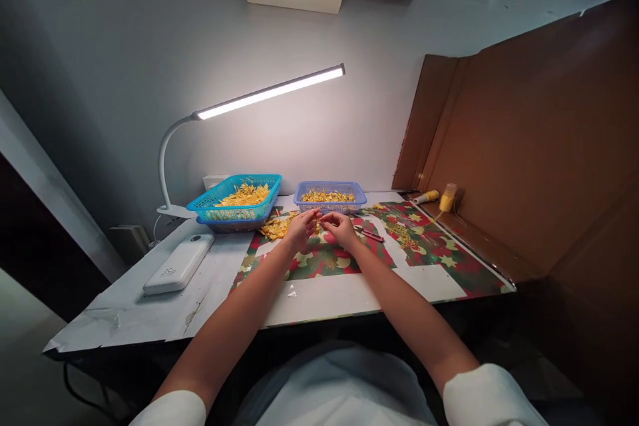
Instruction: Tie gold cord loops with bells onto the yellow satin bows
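Left hand near right hand, yellow pieces

left hand beside yellow pieces

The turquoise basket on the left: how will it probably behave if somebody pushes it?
The turquoise basket would probably shift easily, since it rests on a darker blue basket. Its thin, perforated walls suggest something light that may flex slightly. The loose yellow pieces heaped inside could spill if it tips.
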A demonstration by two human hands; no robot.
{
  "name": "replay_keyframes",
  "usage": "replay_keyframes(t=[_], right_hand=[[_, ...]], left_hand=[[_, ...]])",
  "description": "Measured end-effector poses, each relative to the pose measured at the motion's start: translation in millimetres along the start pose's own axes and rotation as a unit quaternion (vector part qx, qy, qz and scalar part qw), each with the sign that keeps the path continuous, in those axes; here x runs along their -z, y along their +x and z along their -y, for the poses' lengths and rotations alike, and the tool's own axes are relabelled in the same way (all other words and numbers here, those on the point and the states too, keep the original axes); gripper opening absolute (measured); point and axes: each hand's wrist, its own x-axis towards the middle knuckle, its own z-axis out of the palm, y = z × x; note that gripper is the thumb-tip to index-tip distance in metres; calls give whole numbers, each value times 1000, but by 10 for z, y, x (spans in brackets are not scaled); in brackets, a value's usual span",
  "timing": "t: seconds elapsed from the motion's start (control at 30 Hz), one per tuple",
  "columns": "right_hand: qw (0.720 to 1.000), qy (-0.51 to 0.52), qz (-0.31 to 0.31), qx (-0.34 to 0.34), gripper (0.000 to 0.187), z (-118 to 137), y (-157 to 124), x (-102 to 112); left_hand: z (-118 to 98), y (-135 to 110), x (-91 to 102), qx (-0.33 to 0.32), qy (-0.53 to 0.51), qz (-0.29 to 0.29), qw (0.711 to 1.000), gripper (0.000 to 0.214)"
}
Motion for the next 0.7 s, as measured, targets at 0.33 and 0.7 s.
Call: replay_keyframes(t=[0.33, 0.7], right_hand=[[990, -119, -52, 54, 12, -13, 32, 92], [996, -10, 70, -54, 22, 10, 41, 106]], left_hand=[[13, -191, 2, -85, 220, 107, 966, 40], [124, -64, 52, -73, 166, 48, 982, 34]])
